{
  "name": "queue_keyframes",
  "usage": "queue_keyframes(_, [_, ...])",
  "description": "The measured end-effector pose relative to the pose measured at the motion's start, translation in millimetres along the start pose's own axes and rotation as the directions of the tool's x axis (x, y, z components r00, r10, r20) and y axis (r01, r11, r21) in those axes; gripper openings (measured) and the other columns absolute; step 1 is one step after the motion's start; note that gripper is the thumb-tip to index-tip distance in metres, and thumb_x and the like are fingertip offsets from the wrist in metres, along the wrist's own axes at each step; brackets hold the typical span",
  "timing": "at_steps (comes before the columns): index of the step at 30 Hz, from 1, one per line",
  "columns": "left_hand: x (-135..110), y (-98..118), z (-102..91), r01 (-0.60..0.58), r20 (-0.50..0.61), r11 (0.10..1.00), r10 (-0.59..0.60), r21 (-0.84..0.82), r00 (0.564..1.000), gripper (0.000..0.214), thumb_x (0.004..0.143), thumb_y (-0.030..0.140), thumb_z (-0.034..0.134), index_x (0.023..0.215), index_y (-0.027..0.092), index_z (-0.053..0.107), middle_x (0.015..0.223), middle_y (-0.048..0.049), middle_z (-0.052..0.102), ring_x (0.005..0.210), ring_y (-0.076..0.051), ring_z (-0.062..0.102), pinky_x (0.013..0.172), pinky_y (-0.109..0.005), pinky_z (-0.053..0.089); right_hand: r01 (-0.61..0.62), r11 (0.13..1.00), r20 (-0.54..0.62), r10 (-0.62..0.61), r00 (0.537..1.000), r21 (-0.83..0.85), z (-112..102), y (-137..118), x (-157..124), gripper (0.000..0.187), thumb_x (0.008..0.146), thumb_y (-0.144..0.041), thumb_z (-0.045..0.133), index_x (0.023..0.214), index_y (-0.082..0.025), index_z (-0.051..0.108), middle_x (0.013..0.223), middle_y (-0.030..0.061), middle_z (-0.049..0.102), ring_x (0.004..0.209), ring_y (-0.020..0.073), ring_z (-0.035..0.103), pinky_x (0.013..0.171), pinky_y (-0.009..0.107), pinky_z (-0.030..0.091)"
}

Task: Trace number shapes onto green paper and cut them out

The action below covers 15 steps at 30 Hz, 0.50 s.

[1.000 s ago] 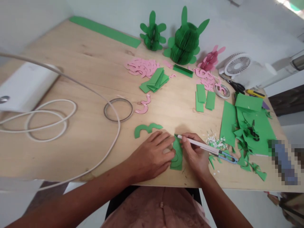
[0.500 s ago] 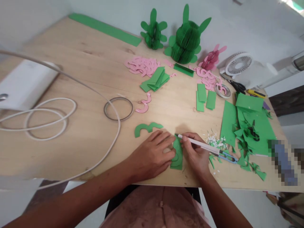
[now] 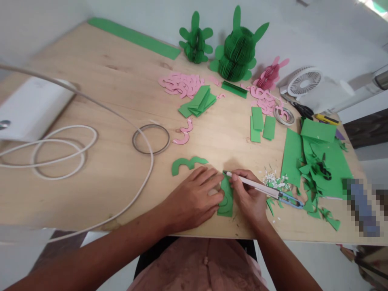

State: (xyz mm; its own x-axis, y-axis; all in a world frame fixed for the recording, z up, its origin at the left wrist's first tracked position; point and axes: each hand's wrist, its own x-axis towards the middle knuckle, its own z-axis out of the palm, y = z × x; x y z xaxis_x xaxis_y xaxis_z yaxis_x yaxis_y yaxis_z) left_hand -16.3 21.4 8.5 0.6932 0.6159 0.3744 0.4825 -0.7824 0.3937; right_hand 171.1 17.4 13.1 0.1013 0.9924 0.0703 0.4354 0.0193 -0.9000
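Note:
A small green paper rectangle (image 3: 226, 209) with a curved outline on it lies near the table's front edge. My left hand (image 3: 197, 198) rests on its left side with the fingers stretched out flat, pressing it down. My right hand (image 3: 250, 196) grips a slim white craft knife (image 3: 257, 184) with a blue end, its dark tip at the top edge of the paper. Just beyond my left fingers is a green wavy cut-out (image 3: 183, 163). A pink wavy cut-out (image 3: 183, 135) lies farther back.
Green paper sheets (image 3: 292, 157) and scraps lie at right, beside white bits (image 3: 274, 180). Green folded-paper figures (image 3: 238, 52), a pink one (image 3: 270, 76) and a fan (image 3: 304, 83) stand at the back. A tape roll (image 3: 284, 116) is at right; a white cable (image 3: 142, 182) crosses the left.

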Motion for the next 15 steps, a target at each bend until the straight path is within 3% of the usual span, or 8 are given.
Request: queue_keyframes(15, [-0.5,-0.5,0.6,-0.002,0.02,1.0,0.002,0.004,1.0,0.011,0.089,0.024,0.054,0.094,0.02,0.062,0.122,-0.0114,0.059,0.119,-0.029,0.049,0.102,-0.05,0.038,-0.034,0.999,-0.018,0.034,0.999,0.019,-0.6,0.2,-0.1,0.011,0.086,-0.03,0.063,0.084,-0.021,0.068,0.074,0.0006,0.069,0.064,0.0142,0.062,0.059,0.025,0.05])
